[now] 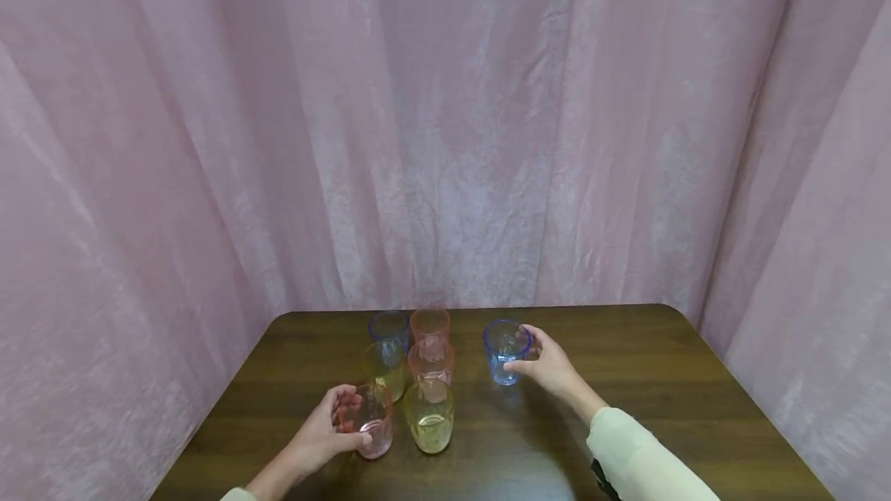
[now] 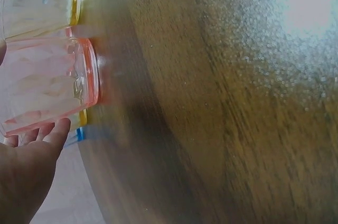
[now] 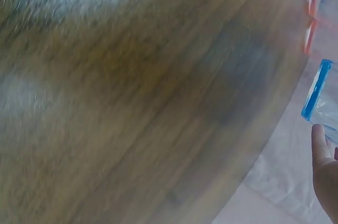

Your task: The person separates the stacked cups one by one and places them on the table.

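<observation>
At the front left, my left hand (image 1: 322, 430) grips a clear pink cup (image 1: 377, 427), thumb on the near side and fingers round the back. In the left wrist view, the same pink cup (image 2: 47, 84) stands upright over the wood, the fingers beside it. Further back and to the right, my right hand (image 1: 554, 369) holds a clear blue cup (image 1: 503, 362) between thumb and fingers. Only part of that blue cup (image 3: 323, 94) shows at the right wrist view's edge. Whether either held cup touches the table I cannot tell.
Between the hands, a front yellow cup (image 1: 430, 427) stands before two pink cups, one nearer (image 1: 431, 366) and one farther (image 1: 430, 323). To their left are another yellow cup (image 1: 390, 373) and a blue cup (image 1: 388, 325). Pink curtains (image 1: 445, 138) hang behind the wooden table (image 1: 626, 377).
</observation>
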`<state>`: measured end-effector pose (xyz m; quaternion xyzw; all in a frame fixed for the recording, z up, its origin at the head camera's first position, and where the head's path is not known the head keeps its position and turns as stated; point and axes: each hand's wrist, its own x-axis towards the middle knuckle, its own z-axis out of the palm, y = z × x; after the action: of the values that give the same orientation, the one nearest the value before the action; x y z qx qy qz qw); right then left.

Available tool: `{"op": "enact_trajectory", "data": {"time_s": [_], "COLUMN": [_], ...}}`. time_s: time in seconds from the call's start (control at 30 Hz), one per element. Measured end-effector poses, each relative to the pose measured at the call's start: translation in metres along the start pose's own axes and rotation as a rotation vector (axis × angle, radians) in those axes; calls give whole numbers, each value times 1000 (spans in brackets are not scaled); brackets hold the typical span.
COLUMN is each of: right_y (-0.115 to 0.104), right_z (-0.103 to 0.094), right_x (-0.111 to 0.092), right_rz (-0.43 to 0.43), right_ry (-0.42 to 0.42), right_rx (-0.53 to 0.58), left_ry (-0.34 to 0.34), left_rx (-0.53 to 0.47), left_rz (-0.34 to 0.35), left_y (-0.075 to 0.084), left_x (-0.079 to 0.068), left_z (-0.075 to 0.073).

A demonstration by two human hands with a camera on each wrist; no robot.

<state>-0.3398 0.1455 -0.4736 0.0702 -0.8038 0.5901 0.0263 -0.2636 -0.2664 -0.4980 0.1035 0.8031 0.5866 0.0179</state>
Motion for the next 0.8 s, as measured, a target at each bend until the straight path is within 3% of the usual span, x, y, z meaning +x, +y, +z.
{"op": "enact_trajectory", "data": {"time_s": [0.27, 0.8], "right_y": [3, 20], "right_z": [14, 25], "right_x": [2, -5], "right_rz": [-46, -13], "right_ry": [13, -3], "right_rx": [-33, -43], "left_ry": [-10, -54], "left_rx": [-12, 4], "left_rz": [17, 27], "left_y": [2, 2], "left_x": [3, 5], "left_z": [-3, 4]}}
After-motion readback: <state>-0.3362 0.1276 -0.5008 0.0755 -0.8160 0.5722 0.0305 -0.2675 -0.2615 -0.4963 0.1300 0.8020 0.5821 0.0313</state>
